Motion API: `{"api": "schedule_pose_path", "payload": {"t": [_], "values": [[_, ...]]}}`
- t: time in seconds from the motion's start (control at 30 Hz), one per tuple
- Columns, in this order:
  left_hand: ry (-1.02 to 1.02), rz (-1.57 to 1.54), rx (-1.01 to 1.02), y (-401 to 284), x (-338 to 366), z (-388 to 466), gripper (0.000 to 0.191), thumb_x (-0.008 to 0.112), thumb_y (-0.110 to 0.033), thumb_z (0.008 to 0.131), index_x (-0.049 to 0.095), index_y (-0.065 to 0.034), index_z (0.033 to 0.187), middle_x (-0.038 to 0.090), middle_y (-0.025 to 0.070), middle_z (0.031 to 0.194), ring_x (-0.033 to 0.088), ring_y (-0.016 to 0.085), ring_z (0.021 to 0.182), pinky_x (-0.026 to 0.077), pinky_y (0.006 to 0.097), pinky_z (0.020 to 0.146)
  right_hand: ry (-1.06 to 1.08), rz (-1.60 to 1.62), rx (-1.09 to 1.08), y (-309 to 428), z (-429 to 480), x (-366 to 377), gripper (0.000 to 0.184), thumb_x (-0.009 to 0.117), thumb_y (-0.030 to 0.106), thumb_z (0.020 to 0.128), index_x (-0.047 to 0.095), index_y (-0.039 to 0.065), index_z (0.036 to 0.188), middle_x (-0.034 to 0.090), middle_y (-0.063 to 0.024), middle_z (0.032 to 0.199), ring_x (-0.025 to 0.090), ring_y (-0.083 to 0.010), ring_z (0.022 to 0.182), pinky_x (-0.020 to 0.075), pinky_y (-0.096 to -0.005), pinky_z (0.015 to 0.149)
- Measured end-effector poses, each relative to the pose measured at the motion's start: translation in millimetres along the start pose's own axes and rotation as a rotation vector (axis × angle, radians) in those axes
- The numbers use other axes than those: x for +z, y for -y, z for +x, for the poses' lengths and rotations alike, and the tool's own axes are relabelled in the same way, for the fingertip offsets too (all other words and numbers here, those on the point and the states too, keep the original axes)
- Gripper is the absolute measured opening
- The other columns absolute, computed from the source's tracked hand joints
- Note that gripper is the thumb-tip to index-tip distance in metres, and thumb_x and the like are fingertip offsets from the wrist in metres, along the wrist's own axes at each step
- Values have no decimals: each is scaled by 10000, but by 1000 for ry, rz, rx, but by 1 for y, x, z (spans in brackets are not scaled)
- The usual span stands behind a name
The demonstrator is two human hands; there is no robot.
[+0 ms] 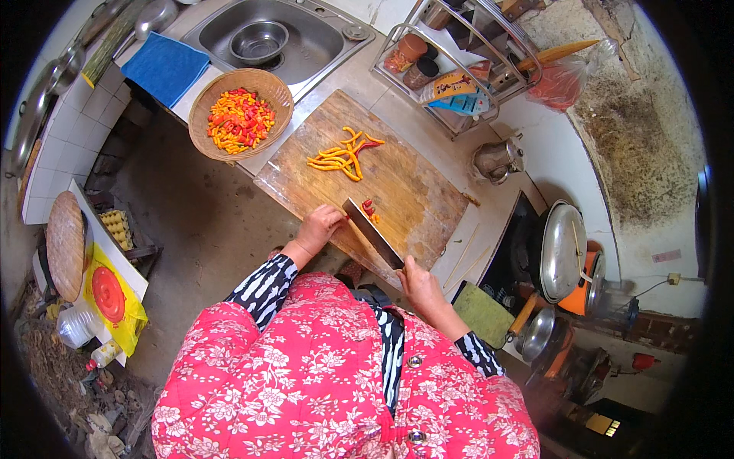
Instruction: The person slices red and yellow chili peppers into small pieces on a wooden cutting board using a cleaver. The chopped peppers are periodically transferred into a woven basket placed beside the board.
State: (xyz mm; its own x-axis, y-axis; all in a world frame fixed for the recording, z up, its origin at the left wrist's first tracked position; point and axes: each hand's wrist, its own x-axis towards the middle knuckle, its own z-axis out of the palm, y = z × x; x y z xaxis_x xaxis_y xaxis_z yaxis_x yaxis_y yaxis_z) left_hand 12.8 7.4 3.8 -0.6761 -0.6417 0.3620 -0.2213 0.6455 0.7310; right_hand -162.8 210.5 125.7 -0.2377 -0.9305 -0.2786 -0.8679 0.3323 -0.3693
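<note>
My right hand (421,287) grips the handle of a kitchen cleaver (373,234), its blade lying slantwise over the near edge of a wooden cutting board (413,198). Close to the blade's far end, my left hand (321,228) has its fingers pinched together. A bit of red shows at those fingertips, probably a chili pepper, mostly hidden by them. Small cut pieces of red and orange chili (370,210) lie just beyond the blade. Farther up the board rests a loose pile of whole chili peppers (344,155), mostly orange with a red one among them.
A woven basket (200,123) of chopped chilies stands left of the board. Behind it are a blue cloth (166,67) and a steel sink (312,43) containing a metal bowl (259,43). A wire rack (395,35) with jars stands beyond the board; a lidded wok (565,249) is at right.
</note>
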Motion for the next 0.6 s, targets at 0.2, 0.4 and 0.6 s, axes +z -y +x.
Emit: {"api": "schedule_pose_path", "payload": {"t": [0.2,0.4,0.6], "values": [[22,-1,28,0,1,1,108,701,-69,736,673,-74,840,635,85,813,609,281,795,506,354,690,68,-5,24,-3,6,6,212,538,201,927,405,49,992,628,-249,771,609,-462,681,482,-537,580],[51,8,45,3,1,3,131,693,-58,730,682,-83,858,641,80,823,610,277,799,511,352,703,-76,42,-18,0,33,42,231,532,210,930,424,40,1043,626,-250,749,610,-463,677,483,-545,594],[46,35,111,2,-3,-2,97,635,-76,769,670,-83,859,651,71,859,615,259,854,519,364,731,-92,58,40,1,30,53,247,550,217,927,426,37,1041,622,-252,765,618,-452,684,490,-526,579]]}}
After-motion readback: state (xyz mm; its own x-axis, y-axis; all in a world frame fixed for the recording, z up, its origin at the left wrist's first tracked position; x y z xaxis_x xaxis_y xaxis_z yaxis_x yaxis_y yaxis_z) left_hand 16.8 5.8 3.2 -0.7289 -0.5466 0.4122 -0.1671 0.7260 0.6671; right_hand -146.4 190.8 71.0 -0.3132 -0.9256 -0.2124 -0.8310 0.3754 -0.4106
